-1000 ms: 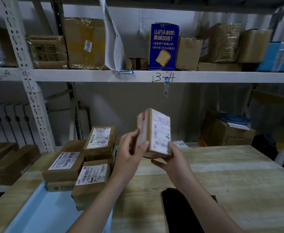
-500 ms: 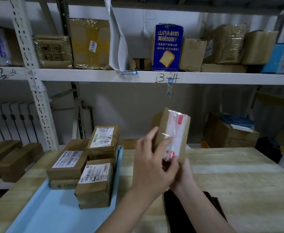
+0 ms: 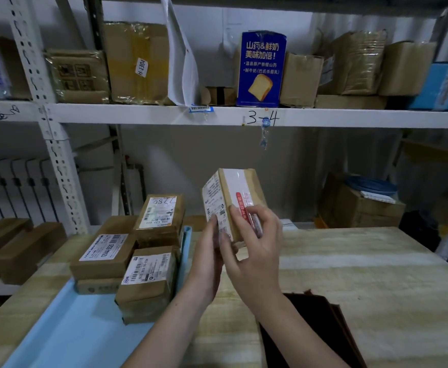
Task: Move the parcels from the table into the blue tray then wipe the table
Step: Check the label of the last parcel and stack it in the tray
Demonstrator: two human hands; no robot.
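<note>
So from the head camera, which is the only view we've got: we're holding a small brown cardboard parcel with a white shipping label and a strip of red-printed tape [image 3: 231, 203] up in the air above the pale wooden table [image 3: 350, 274], roughly mid-scene, just right of the light blue plastic tray [image 3: 66, 333]. Our left hand [image 3: 207, 261] has its fingers pressed up against the labelled left face, and our right hand [image 3: 254, 243] wraps round the near edge with fingertips [image 3: 235, 211] lying over the taped face, so both hands are closed on the box, holding it tilted. Judging by how easily it sits up on fingertips alone, we'd guess it's light, and the corners look crisp, so probably stiff enough to take a squeeze. The glossy tape looks like the slippery bit, so we'd keep the grip on bare cardboard and across opposite faces, not on the tape. No clue what's inside, so we'd set it down, not drop it. The tray already holds a cluster of brown labelled parcels [image 3: 148, 274] at its far end, stacked in a couple of layers, with bare blue floor on the near side, which seems the obvious spot. There's a dark brown cloth-like thing [image 3: 310, 328] on the near right of the table, likely for the wiping later, though we can't tell for sure.
</note>
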